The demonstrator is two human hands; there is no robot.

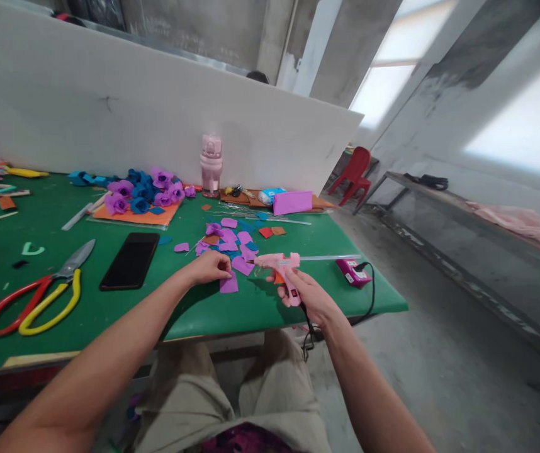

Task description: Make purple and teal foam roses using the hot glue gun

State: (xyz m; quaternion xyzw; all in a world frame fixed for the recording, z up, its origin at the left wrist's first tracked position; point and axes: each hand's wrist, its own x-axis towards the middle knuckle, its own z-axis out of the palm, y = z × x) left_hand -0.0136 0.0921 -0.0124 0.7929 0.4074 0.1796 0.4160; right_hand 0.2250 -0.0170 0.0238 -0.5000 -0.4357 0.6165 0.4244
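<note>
**Glue gun and foam petals at the edge of a green craft table**

Hands of a seated person work at the near edge of the green table (38,220). The right hand (308,296) has its fingers wrapped around the grip of a pink glue gun (279,263), nozzle turned left toward the other hand, a clear glue stick protruding rightward from the back; this hold apparently keeps the tip aimed at the work. The gun's black cord (370,296) runs over the table edge just right of these fingers, beside a magenta plug block (352,272). The left hand (209,267) rests knuckles-up with fingers curled together, their tips pressing on a purple foam petal (229,284), seemingly to pin it flat; whether they pinch it cannot be told. Loose purple and blue petals (232,238) lie just beyond both sets of fingertips, within easy reach. Further left of the left fingers sit a black phone (129,260) and red-and-yellow scissors (34,299). Well beyond them, finished foam roses (142,192) rest on an orange sheet, with a pink bottle (211,165) upright against the white partition.
</note>
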